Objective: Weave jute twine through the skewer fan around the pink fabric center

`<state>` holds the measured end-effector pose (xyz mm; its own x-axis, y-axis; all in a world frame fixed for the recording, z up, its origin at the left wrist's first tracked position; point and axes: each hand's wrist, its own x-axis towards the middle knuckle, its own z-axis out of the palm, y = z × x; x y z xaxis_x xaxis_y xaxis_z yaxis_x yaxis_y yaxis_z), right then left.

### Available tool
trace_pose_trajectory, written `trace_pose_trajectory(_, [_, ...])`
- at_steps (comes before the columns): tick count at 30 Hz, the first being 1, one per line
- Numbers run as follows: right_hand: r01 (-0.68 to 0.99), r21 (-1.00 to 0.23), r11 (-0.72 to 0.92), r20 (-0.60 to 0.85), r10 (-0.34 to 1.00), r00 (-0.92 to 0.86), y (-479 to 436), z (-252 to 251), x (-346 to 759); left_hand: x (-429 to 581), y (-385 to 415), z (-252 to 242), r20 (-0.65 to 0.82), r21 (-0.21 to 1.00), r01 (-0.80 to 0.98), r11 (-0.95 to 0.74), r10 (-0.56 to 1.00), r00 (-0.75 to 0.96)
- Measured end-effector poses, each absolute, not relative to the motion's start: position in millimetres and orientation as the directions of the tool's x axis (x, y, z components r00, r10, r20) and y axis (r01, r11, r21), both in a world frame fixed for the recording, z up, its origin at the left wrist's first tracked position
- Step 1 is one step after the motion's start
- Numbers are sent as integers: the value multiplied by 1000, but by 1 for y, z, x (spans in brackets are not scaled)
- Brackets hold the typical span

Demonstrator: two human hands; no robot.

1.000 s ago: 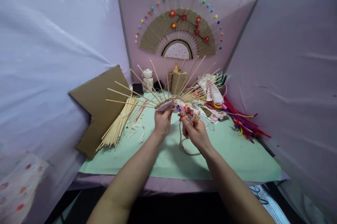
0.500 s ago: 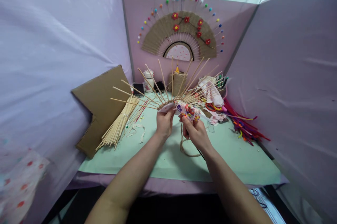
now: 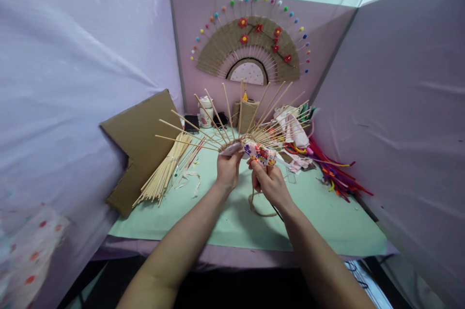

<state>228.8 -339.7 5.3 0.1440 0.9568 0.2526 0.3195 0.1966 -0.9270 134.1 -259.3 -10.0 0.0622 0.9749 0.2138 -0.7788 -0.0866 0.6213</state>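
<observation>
My left hand (image 3: 228, 172) is closed on the base of a half-made stick fan (image 3: 231, 148), its thumb and fingers at the pale curved piece. Thin wooden sticks radiate up and out from that base, with twine along the curved edge. My right hand (image 3: 271, 182) wraps round a flower-patterned hot glue gun (image 3: 260, 152), with a white glue stick at its back end and a dark cord by my wrist. The gun's front end is close to the fan's base; its tip is hard to make out. A loop of jute twine (image 3: 258, 213) hangs below onto the table.
Left lie a bundle of sticks (image 3: 163, 171) and folded cardboard (image 3: 141, 130). Behind stand a white bottle (image 3: 206, 114) and a twine spool (image 3: 248, 116). Cloth scraps (image 3: 296, 130) and pipe cleaners (image 3: 337, 178) lie right. A finished fan (image 3: 214, 57) hangs on the back panel.
The view has shifted very slightly. The fan's stick tips appear a little farther right; both hands keep their hold at nearly the same place.
</observation>
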Motion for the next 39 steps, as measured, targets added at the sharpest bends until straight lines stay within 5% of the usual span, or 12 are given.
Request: trace_pose_trajectory(39, [368,-911,187,278,937,211,-342,6,228,133,-263,-6,239,632,-767,-107,969,61])
